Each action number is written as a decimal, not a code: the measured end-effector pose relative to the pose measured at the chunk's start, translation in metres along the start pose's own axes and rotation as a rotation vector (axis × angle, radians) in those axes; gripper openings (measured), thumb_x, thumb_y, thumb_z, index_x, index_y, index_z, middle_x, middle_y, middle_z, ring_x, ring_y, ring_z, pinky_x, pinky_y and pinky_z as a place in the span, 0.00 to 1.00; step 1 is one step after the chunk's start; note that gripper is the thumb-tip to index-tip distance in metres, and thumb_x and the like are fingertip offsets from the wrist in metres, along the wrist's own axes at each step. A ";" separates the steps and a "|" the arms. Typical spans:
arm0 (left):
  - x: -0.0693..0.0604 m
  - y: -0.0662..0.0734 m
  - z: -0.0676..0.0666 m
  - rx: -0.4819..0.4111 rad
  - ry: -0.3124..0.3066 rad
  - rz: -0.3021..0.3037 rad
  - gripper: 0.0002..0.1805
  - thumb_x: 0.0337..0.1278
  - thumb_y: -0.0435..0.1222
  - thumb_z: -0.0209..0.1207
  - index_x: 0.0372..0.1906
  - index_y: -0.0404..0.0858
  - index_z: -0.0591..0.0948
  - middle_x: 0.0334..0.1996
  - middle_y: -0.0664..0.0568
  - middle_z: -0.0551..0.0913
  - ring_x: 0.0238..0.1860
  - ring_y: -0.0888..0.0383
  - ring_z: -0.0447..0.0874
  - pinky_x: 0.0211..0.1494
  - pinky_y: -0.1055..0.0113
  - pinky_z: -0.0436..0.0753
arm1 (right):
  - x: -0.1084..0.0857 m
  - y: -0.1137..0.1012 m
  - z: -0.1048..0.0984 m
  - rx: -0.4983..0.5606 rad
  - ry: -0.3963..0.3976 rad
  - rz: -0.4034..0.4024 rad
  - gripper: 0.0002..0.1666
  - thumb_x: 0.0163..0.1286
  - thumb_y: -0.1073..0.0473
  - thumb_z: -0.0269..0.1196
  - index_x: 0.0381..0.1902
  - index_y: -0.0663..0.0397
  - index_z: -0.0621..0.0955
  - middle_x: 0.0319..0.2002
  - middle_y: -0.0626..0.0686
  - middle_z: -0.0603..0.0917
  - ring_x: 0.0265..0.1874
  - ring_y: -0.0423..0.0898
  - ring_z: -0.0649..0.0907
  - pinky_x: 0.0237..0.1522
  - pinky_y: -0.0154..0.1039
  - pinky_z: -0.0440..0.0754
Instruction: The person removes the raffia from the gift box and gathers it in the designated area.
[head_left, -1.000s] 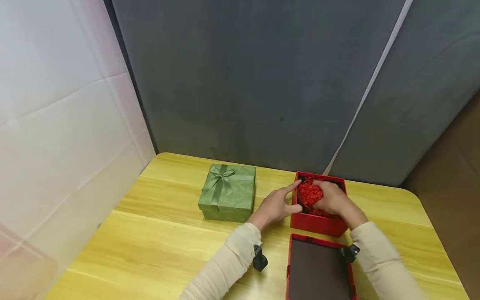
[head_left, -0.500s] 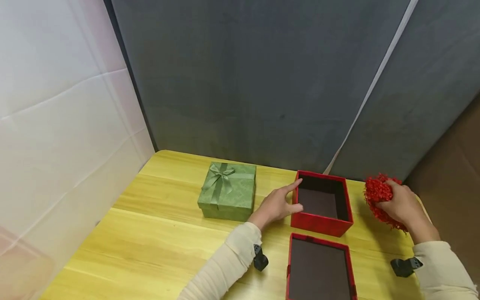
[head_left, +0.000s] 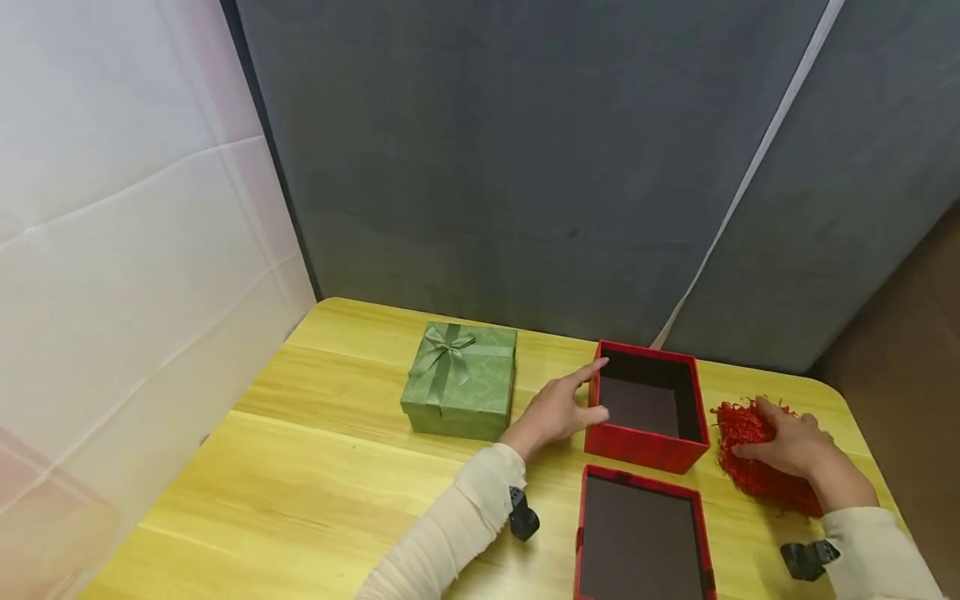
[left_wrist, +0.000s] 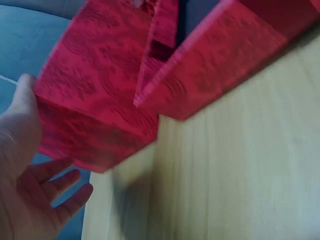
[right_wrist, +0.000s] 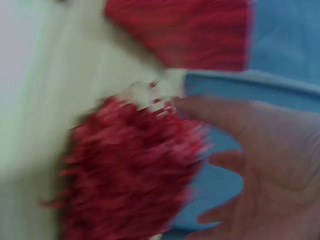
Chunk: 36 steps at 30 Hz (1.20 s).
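Note:
A red box (head_left: 647, 451) with a dark, bare inside stands at the back right. Against its left side rests my left hand (head_left: 553, 412), thumb and fingers spread; the patterned box wall (left_wrist: 95, 65) shows beside them in the left wrist view. To the right of the box, a heap of red shredded paper (head_left: 757, 467) lies on the table. My right hand (head_left: 798, 446) is over the heap with its fingers apart. In the blurred right wrist view, those fingers (right_wrist: 225, 112) are at the edge of the shredded paper (right_wrist: 130, 175), not curled round it.
A red lid (head_left: 637, 542) lies inside-up in front of the red box. Left of my left hand stands a closed green gift box (head_left: 468, 392) with a ribbon bow. Behind the wooden table (head_left: 315, 467) hangs a grey curtain (head_left: 480, 167); a brown panel (head_left: 915, 350) borders the right.
My right hand has lifted the shredded paper out of the red box, carried it right, set it on the table and let it go. My left hand has stayed at the box's side.

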<state>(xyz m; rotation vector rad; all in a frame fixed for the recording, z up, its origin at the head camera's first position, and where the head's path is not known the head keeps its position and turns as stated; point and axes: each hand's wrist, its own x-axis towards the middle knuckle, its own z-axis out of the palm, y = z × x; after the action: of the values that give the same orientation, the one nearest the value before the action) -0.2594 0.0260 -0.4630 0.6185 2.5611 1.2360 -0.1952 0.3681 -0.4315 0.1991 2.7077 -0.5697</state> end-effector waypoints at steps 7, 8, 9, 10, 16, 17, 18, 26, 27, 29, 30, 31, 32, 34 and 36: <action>-0.027 0.036 -0.034 -0.040 0.201 0.206 0.32 0.72 0.48 0.62 0.76 0.45 0.72 0.68 0.50 0.77 0.64 0.52 0.78 0.60 0.59 0.82 | -0.023 -0.063 -0.026 0.156 0.463 -0.182 0.46 0.78 0.47 0.58 0.80 0.68 0.55 0.71 0.86 0.50 0.68 0.86 0.55 0.59 0.84 0.58; -0.034 0.041 -0.046 -0.035 0.243 0.232 0.28 0.73 0.47 0.61 0.73 0.43 0.75 0.65 0.49 0.80 0.62 0.52 0.79 0.56 0.59 0.83 | -0.023 -0.075 -0.026 0.213 0.557 -0.225 0.41 0.78 0.50 0.58 0.79 0.67 0.60 0.71 0.83 0.55 0.68 0.83 0.59 0.60 0.81 0.62; -0.041 0.044 -0.058 -0.012 0.291 0.248 0.25 0.73 0.45 0.61 0.69 0.42 0.78 0.61 0.49 0.82 0.60 0.52 0.80 0.53 0.60 0.83 | -0.023 -0.086 -0.025 0.270 0.657 -0.272 0.37 0.77 0.53 0.59 0.76 0.66 0.66 0.71 0.79 0.61 0.67 0.79 0.64 0.64 0.73 0.68; -0.048 0.045 -0.071 0.011 0.337 0.254 0.22 0.73 0.43 0.61 0.67 0.42 0.80 0.58 0.49 0.83 0.58 0.52 0.80 0.50 0.59 0.83 | -0.022 -0.097 -0.023 0.334 0.747 -0.323 0.33 0.77 0.55 0.60 0.73 0.65 0.71 0.69 0.75 0.66 0.66 0.74 0.67 0.66 0.63 0.71; -0.073 0.006 -0.149 0.086 0.514 0.080 0.19 0.73 0.36 0.58 0.64 0.35 0.80 0.58 0.41 0.83 0.60 0.44 0.79 0.60 0.49 0.79 | -0.002 -0.166 0.004 0.521 0.999 -0.623 0.19 0.70 0.68 0.64 0.58 0.65 0.83 0.56 0.65 0.81 0.52 0.60 0.81 0.51 0.25 0.70; -0.074 -0.005 -0.159 0.094 0.523 0.036 0.20 0.73 0.36 0.57 0.64 0.32 0.79 0.59 0.39 0.82 0.61 0.42 0.79 0.62 0.48 0.77 | 0.002 -0.177 0.008 0.539 0.978 -0.651 0.19 0.70 0.68 0.64 0.58 0.64 0.83 0.56 0.65 0.81 0.51 0.59 0.82 0.51 0.26 0.72; -0.074 -0.017 -0.168 0.099 0.524 -0.013 0.21 0.74 0.36 0.56 0.65 0.31 0.78 0.60 0.36 0.81 0.61 0.41 0.78 0.64 0.46 0.76 | 0.005 -0.189 0.012 0.573 0.935 -0.670 0.19 0.71 0.68 0.64 0.59 0.64 0.83 0.56 0.64 0.81 0.52 0.58 0.82 0.53 0.29 0.74; -0.056 -0.078 -0.181 -0.220 0.262 -0.308 0.28 0.83 0.41 0.45 0.73 0.25 0.68 0.69 0.31 0.71 0.69 0.36 0.71 0.69 0.46 0.75 | 0.039 -0.247 0.046 0.857 0.324 -0.349 0.31 0.78 0.57 0.59 0.74 0.59 0.70 0.63 0.63 0.79 0.62 0.58 0.79 0.63 0.53 0.76; -0.053 -0.080 -0.176 -0.252 0.233 -0.322 0.28 0.83 0.41 0.45 0.72 0.24 0.69 0.69 0.30 0.72 0.68 0.36 0.72 0.68 0.47 0.76 | 0.044 -0.250 0.053 0.868 0.257 -0.296 0.33 0.78 0.56 0.59 0.77 0.60 0.67 0.64 0.65 0.78 0.63 0.60 0.78 0.63 0.55 0.76; -0.048 -0.082 -0.168 -0.291 0.208 -0.342 0.27 0.83 0.41 0.47 0.70 0.23 0.72 0.66 0.31 0.75 0.66 0.38 0.76 0.67 0.49 0.78 | 0.051 -0.251 0.066 0.900 0.144 -0.206 0.38 0.79 0.54 0.58 0.79 0.64 0.61 0.66 0.68 0.76 0.64 0.62 0.78 0.64 0.56 0.77; -0.047 -0.083 -0.165 -0.295 0.203 -0.356 0.26 0.82 0.42 0.49 0.68 0.24 0.75 0.64 0.33 0.78 0.63 0.40 0.79 0.66 0.49 0.78 | 0.053 -0.252 0.072 0.915 0.110 -0.164 0.40 0.79 0.53 0.59 0.80 0.65 0.60 0.67 0.68 0.76 0.63 0.63 0.79 0.63 0.55 0.77; -0.046 -0.083 -0.162 -0.296 0.202 -0.366 0.26 0.81 0.43 0.50 0.66 0.25 0.77 0.60 0.34 0.80 0.60 0.41 0.81 0.65 0.50 0.79 | 0.054 -0.252 0.077 0.935 0.090 -0.133 0.41 0.78 0.54 0.60 0.79 0.66 0.59 0.66 0.69 0.76 0.62 0.63 0.80 0.63 0.55 0.78; -0.045 -0.083 -0.159 -0.295 0.207 -0.372 0.26 0.80 0.44 0.52 0.63 0.26 0.80 0.57 0.36 0.83 0.57 0.43 0.84 0.64 0.51 0.80 | 0.055 -0.251 0.080 0.955 0.078 -0.111 0.42 0.77 0.55 0.61 0.79 0.67 0.59 0.67 0.70 0.76 0.61 0.63 0.81 0.63 0.55 0.78; -0.045 -0.084 -0.156 -0.299 0.229 -0.382 0.25 0.78 0.46 0.55 0.60 0.28 0.83 0.51 0.40 0.85 0.52 0.47 0.85 0.63 0.51 0.81 | 0.055 -0.250 0.085 0.978 0.081 -0.088 0.42 0.75 0.57 0.63 0.78 0.68 0.61 0.66 0.70 0.77 0.58 0.63 0.83 0.63 0.55 0.79; -0.044 -0.084 -0.153 -0.306 0.249 -0.374 0.24 0.77 0.46 0.57 0.58 0.28 0.85 0.49 0.41 0.86 0.51 0.49 0.85 0.62 0.51 0.81 | 0.054 -0.248 0.086 0.974 0.100 -0.078 0.41 0.74 0.58 0.65 0.78 0.67 0.63 0.64 0.69 0.78 0.55 0.62 0.84 0.62 0.55 0.79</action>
<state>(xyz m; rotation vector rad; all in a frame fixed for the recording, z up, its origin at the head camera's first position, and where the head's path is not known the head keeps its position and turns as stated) -0.3016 -0.1466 -0.4334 -0.0802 2.4386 1.5932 -0.2694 0.1105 -0.4358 0.3650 2.2900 -1.8914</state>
